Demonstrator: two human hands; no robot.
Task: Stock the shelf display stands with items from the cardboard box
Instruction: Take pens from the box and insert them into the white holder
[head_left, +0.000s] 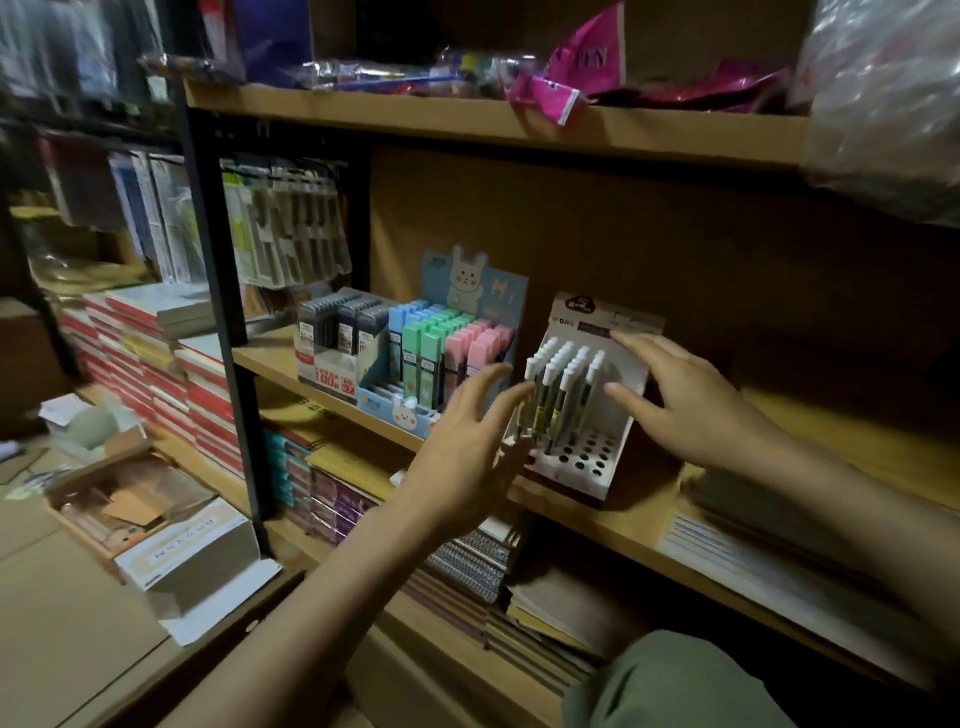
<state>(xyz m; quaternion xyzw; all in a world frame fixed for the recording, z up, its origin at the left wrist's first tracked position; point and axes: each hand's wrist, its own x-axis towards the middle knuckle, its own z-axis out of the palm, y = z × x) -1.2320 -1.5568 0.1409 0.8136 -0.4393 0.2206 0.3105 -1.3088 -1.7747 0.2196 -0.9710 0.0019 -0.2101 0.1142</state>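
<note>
Pen stand (582, 457) on shelf (623, 525) edge, right of pastel lead-case display (441, 353) — half filled, white-capped pens (558, 384) in left holes. Left hand (467, 447) and right hand (675, 395) flank stand, fingers spread, holding nothing. Best: grip both sides evenly, slide stand back from edge — keep pens upright.

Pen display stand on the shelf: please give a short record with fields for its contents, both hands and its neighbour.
stand: white pen display stand on the wooden shelf
contents: white-capped pens upright in the left holes; right holes empty
left hand: left hand open, beside the stand's left side
right hand: right hand open, at its right side
neighbour: rabbit display box to the left
</note>
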